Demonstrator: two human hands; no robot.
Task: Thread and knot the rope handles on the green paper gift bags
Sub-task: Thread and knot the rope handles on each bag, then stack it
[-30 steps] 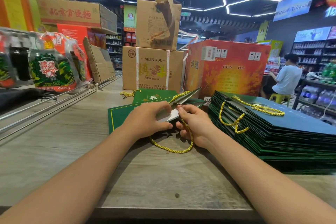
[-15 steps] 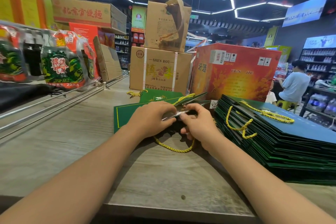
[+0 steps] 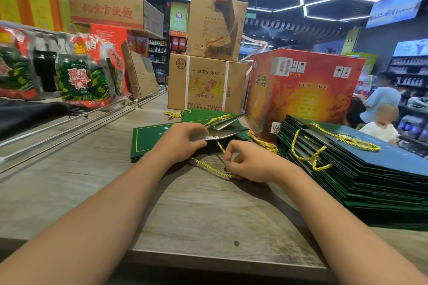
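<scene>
my left hand (image 3: pixel 183 140) lies curled over the mouth of the green gift bag (image 3: pixel 152 140), fingers gripping its top edge so the flat bag stays pinned to the wooden counter (image 3: pixel 196 210) and the opening gapes a little, showing the pale lining. that holds the handle hole steady while the other hand works. my right hand (image 3: pixel 251 161) sits just beside it, nearer me, thumb and fingertips pinched on the yellow rope (image 3: pixel 212 169); the cord comes out from the bag's edge, loops across the counter in front of it and runs under my palm. i think i am drawing an end tight to form the knot, though the knot itself is hidden by my fingers, so i cannot say how far it has got. a second yellow loop shows at the far side of the bag's mouth, so one handle looks already fitted.

to my right, close enough to reach without shifting, is the tall stack of flat green bags (image 3: pixel 361 176), ropes lying on top. behind the work stand a brown carton (image 3: pixel 206 83) and a red box (image 3: pixel 303 90), which wall in the back of the counter.
</scene>
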